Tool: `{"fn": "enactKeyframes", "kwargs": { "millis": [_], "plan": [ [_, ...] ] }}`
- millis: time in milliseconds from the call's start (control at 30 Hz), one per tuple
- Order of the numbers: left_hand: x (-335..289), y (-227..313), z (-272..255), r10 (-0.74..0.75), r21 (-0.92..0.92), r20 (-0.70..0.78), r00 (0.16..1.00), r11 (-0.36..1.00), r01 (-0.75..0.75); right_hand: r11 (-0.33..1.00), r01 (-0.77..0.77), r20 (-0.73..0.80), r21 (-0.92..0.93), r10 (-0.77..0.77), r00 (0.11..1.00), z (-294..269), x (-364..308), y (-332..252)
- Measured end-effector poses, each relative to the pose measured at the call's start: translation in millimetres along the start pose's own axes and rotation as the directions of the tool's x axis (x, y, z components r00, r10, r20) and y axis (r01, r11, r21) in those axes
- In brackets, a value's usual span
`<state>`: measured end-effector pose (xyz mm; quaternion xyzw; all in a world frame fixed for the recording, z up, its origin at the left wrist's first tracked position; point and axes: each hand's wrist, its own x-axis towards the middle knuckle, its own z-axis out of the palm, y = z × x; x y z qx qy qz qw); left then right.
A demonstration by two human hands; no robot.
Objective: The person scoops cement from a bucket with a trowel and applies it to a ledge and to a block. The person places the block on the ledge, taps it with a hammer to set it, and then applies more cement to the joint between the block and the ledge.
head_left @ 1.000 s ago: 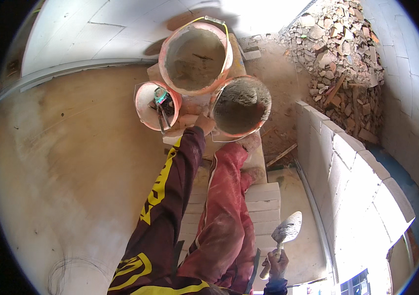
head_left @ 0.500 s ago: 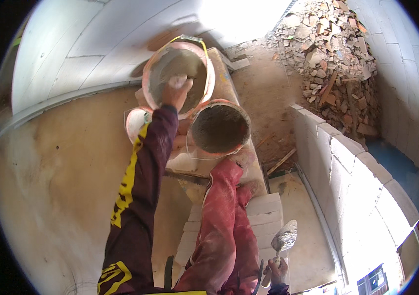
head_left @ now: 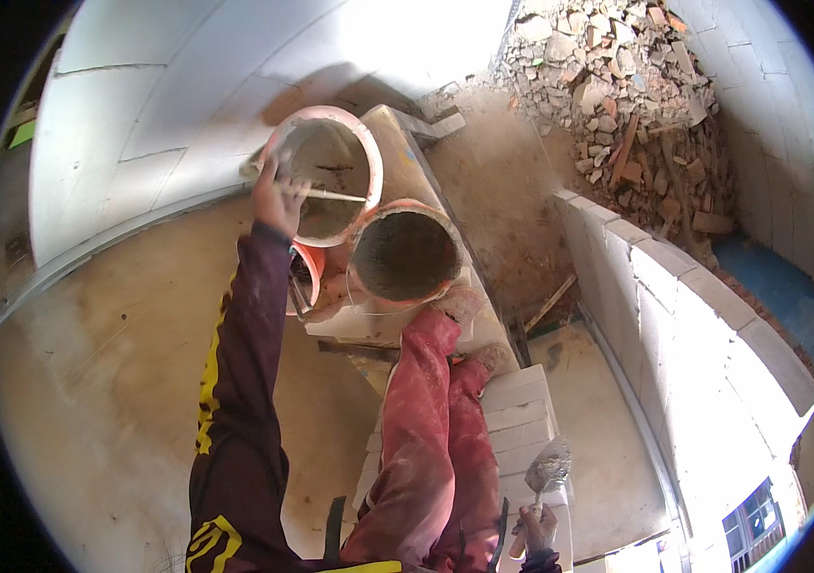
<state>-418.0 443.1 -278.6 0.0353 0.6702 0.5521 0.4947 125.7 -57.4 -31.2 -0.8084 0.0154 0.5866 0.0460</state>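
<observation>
My left hand (head_left: 278,202) is at the near-left rim of a large bucket (head_left: 375,158) with grey mortar in it. Its fingers, partly smeared, are closed on a pale thin bar (head_left: 335,195) that crosses the bucket mouth; it looks like the bucket's handle, though this is not certain. A second mortar bucket (head_left: 405,253) stands to the right and nearer, by my feet. Below my left wrist is a smaller orange bucket (head_left: 314,263) with thin tools in it. At the lower right, my right hand (head_left: 535,527) grips a trowel (head_left: 548,465) whose blade is coated with mortar.
The buckets and my feet are on a worn plank platform (head_left: 488,320). Pale blocks (head_left: 519,411) are stacked under my legs. On the right runs a low block wall (head_left: 660,286), with a rubble heap (head_left: 646,105) behind it. A tall block wall (head_left: 139,124) rises on the left.
My left hand has come out from over the large bucket's inside to its left rim. The large bucket's yellow handle no longer arches over the far rim. My right hand keeps the trowel.
</observation>
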Motion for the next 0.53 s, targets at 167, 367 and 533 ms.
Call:
{"fn": "enactKeyframes", "kwargs": {
  "millis": [167, 367, 533],
  "plan": [
    [-52, 22, -53, -0.268, -0.278, -0.119, 0.956, 0.933, 0.227, 0.997, 0.034, 0.052, -0.067, -0.030, 0.998, -19, -21, -14],
    [-4, 60, 38, -0.205, 0.150, 0.080, 0.975, 0.970, 0.192, 0.982, -0.027, -0.113, -0.187, 0.006, 0.994, -29, -48, 5],
    [-10, 73, 13, -0.224, 0.518, 0.049, 0.973, 0.839, 0.167, 0.985, -0.091, -0.050, -0.149, 0.084, 0.995, -32, -75, 44]
  ]
}}
